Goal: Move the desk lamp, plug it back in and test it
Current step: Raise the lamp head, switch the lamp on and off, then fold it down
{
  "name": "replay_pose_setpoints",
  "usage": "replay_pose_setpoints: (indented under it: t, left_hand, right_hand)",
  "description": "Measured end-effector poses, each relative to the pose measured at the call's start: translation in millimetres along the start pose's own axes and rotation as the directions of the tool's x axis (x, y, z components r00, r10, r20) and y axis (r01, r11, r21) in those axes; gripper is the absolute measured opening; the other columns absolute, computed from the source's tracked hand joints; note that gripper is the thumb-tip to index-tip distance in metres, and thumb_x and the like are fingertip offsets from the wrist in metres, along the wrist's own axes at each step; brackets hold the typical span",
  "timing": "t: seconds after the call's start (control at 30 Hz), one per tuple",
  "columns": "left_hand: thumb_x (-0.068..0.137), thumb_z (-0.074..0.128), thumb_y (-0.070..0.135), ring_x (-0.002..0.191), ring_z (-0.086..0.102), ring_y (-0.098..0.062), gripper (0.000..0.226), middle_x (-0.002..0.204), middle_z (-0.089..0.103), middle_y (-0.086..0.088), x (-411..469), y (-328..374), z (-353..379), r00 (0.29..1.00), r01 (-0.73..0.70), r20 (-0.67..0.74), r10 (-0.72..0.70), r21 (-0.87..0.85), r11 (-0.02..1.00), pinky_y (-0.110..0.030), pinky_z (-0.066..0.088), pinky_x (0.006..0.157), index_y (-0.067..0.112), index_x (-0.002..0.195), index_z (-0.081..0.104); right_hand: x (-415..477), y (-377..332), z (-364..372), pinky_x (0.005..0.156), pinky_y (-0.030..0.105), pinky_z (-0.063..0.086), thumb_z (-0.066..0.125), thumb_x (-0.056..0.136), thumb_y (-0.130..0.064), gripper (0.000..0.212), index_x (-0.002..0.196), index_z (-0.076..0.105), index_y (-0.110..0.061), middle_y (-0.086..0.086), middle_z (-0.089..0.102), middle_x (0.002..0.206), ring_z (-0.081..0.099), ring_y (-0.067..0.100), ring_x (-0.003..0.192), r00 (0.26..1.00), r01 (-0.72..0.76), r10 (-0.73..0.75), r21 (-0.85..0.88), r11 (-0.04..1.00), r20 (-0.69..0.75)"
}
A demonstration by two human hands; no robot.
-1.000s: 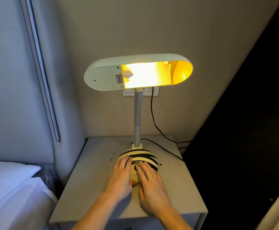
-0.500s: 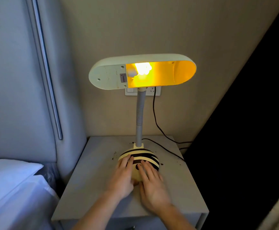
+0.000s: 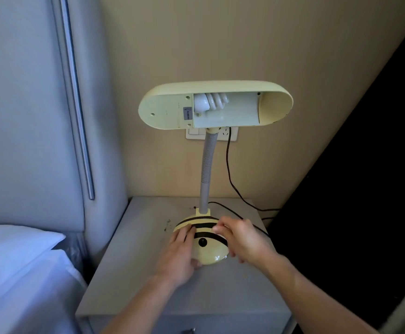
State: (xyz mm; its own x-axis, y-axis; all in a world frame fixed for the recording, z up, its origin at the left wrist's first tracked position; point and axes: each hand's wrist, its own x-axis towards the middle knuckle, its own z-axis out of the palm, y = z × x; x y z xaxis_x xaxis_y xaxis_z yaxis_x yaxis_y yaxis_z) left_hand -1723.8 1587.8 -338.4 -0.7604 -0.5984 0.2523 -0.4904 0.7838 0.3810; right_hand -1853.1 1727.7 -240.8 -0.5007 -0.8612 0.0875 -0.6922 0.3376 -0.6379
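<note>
Cream plastic forms the desk lamp (image 3: 214, 104), which stands near the back of a smooth grey nightstand (image 3: 134, 273) against a beige wall. Its long, round-ended shade faces the camera, showing a white spiral bulb (image 3: 211, 102) that is dark, beside a flat panel with screw holes and a small label. A ribbed grey gooseneck (image 3: 207, 169) rises from a domed, glossy base (image 3: 208, 251) banded with dark stripes, a round black button (image 3: 202, 242) set in its front.

The left hand (image 3: 181, 256) lies flat against the base's left side, fingers extended and spread over the stripes, thumb tucked under the front edge. The right hand (image 3: 243, 239) hovers at the base's right side with fingers loosely curled and a little blurred; whether they touch the dome cannot be told.

A thin black cord (image 3: 229, 174) drops from a white wall socket plate (image 3: 223, 136) behind the shade and trails across the tabletop behind the base. Dark specks dot the surface left of the lamp. A padded grey headboard (image 3: 27, 116) with a metal strip and a white pillow (image 3: 11, 247) fill the left.
</note>
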Motion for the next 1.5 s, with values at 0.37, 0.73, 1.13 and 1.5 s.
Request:
replay_pose_setpoints:
  t: [0.37,0.73,1.13,1.5]
  left_hand:
    - [0.082,0.076,0.039,0.149,0.017,-0.018,0.097,0.163,0.013,0.008,2,0,-1,0.999,0.016,0.031,-0.015,-0.008,1.000,-0.033,0.026,0.119,0.018,0.157,0.019]
    - [0.078,0.080,0.039,0.146,0.023,-0.019,0.096,0.161,0.018,0.009,5,-1,-7,0.998,0.034,0.048,-0.033,-0.033,0.999,-0.031,0.024,0.118,0.018,0.155,0.026]
    - [0.072,0.085,0.037,0.145,0.024,-0.022,0.100,0.160,0.022,0.008,7,0,-7,0.996,0.057,0.067,-0.054,-0.041,0.998,-0.033,0.023,0.118,0.017,0.153,0.031]
    - [0.072,0.083,0.038,0.144,0.026,-0.025,0.097,0.158,0.027,0.004,9,-2,-5,0.996,0.048,0.075,-0.047,-0.010,0.999,-0.041,0.029,0.117,0.019,0.152,0.032]
  right_hand:
    - [4,-160,-164,0.065,0.043,0.044,0.054,0.101,-0.023,0.022,0.093,0.067,-0.008,0.009,0.060,0.085,0.054,0.030,0.077,0.247,0.495,-0.868,-0.714,0.494,-0.430]
    - [34,-202,-176,0.075,0.038,0.033,0.015,0.105,-0.060,0.052,0.095,0.056,-0.029,-0.009,0.055,0.080,0.054,0.025,0.090,0.836,0.313,-0.533,-0.682,0.661,-0.132]
    - [-29,-177,-140,0.084,0.041,0.041,0.041,0.086,-0.080,0.061,0.133,0.046,-0.042,-0.007,0.057,0.118,0.056,0.025,0.111,0.899,0.436,-0.362,-0.585,0.684,0.247]
    - [-36,-163,-113,0.077,0.040,0.043,0.060,0.063,-0.090,0.077,0.124,0.051,-0.044,-0.014,0.065,0.109,0.055,0.020,0.095,0.905,0.426,-0.334,-0.596,0.681,0.265]
